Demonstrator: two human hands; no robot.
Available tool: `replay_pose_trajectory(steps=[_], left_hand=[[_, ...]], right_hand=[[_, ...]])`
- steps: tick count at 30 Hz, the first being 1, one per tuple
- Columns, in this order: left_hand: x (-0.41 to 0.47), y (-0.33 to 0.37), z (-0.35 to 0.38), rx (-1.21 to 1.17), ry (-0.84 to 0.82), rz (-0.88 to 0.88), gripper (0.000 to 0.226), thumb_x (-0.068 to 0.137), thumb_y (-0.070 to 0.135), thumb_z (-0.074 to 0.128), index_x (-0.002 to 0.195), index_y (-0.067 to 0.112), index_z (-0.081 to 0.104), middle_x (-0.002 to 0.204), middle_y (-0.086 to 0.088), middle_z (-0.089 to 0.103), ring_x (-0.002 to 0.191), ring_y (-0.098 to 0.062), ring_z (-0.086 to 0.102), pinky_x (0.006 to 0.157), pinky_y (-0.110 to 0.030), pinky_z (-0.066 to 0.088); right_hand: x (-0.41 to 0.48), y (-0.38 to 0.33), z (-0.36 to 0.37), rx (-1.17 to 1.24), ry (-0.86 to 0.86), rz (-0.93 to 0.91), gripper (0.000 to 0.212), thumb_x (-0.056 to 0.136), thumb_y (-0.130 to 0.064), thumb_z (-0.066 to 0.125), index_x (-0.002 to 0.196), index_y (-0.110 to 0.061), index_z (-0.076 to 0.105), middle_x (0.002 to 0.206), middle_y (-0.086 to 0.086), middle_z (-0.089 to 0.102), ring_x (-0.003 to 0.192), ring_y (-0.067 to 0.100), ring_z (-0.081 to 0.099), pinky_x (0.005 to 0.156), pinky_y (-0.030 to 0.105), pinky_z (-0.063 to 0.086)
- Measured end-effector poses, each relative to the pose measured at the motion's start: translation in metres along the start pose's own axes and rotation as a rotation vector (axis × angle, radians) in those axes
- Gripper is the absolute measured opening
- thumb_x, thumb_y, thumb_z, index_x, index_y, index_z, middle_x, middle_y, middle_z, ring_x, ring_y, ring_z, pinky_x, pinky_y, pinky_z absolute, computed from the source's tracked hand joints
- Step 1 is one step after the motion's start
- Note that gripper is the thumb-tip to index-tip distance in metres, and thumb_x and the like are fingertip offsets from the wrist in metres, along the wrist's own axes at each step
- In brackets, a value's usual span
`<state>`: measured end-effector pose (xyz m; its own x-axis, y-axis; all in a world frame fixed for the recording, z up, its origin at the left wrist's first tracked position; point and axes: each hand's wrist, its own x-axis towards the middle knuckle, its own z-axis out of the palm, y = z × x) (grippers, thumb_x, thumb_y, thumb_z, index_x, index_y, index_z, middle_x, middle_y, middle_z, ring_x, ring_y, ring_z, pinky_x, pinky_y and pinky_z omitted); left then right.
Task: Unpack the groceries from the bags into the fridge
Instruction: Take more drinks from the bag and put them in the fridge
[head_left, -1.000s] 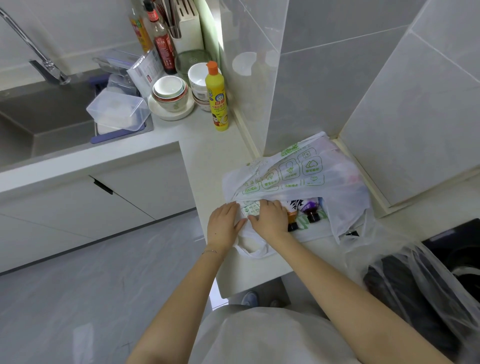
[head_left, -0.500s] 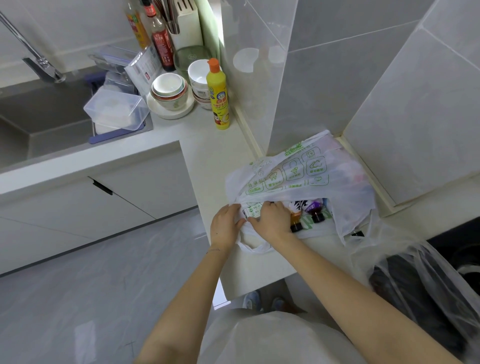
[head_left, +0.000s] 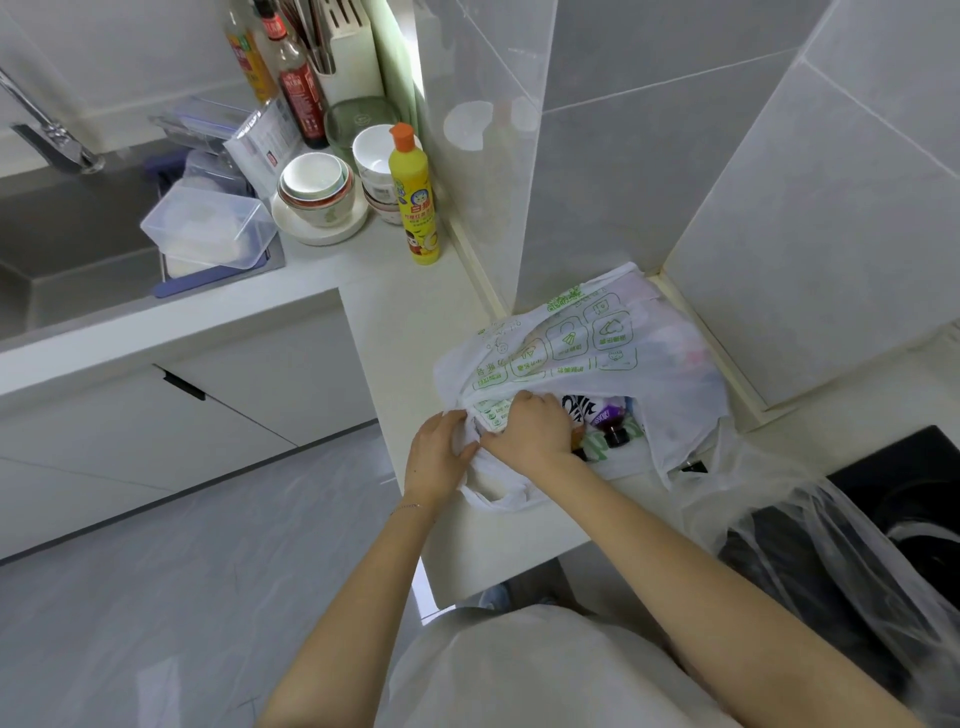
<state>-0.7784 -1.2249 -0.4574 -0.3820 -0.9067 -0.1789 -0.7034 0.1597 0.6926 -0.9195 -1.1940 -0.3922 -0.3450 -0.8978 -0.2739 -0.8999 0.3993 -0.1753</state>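
Note:
A white plastic grocery bag (head_left: 582, 353) with green print lies on the pale counter (head_left: 410, 322) in the corner by the tiled wall. Its mouth faces me and shows dark-capped bottles (head_left: 608, 421) with purple and black labels inside. My left hand (head_left: 439, 452) pinches the bag's near edge at the handle. My right hand (head_left: 530, 428) grips the bag's upper lip beside it, partly covering the bottles. Both hands are closed on the plastic. A second, clear plastic bag (head_left: 831, 561) with dark contents lies at the right.
A yellow dish-soap bottle (head_left: 414, 197) stands by the wall, with stacked bowls (head_left: 317, 192), a clear lidded container (head_left: 208, 228), sauce bottles (head_left: 296, 78) and a knife block behind. A sink (head_left: 67, 228) is at the left, a black hob (head_left: 914, 483) at the right. The floor lies below.
Both hands stay at the bag's mouth with only small shifts in grip. The bag's upper lip is lifted slightly, and the bottles inside show a little more.

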Motion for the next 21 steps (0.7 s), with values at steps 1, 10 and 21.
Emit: replay_pose_trajectory(steps=[1,10,21], left_hand=[[-0.001,0.002,-0.002,0.000,0.004,0.019,0.042,0.087,0.024,0.069,0.126,0.013,0.058,0.118,-0.004,0.064,0.111,-0.025,0.057,0.093,-0.030,0.043],[-0.012,0.029,-0.009,0.093,0.226,0.419,0.058,0.081,0.050,0.065,0.126,0.014,0.060,0.125,-0.001,0.061,0.117,-0.019,0.052,0.102,-0.033,0.040],[-0.033,0.051,0.019,0.029,0.011,0.313,0.049,0.080,0.029,0.069,0.125,0.015,0.056,0.112,0.001,0.064,0.103,-0.022,0.058,0.095,-0.030,0.036]], right_hand=[[-0.001,0.004,-0.004,0.005,0.029,-0.013,0.065,0.084,-0.059,0.054,0.115,-0.002,0.053,0.114,0.010,0.061,0.110,0.026,0.051,0.087,0.033,0.041],[-0.025,0.033,-0.024,0.402,0.053,-0.010,0.080,0.075,-0.038,0.073,0.139,-0.009,0.035,0.134,0.008,0.049,0.125,0.026,0.046,0.097,0.035,0.040],[-0.053,0.055,-0.008,0.560,0.032,-0.074,0.065,0.079,-0.030,0.073,0.132,-0.008,0.043,0.128,0.006,0.051,0.123,0.022,0.043,0.098,0.030,0.035]])
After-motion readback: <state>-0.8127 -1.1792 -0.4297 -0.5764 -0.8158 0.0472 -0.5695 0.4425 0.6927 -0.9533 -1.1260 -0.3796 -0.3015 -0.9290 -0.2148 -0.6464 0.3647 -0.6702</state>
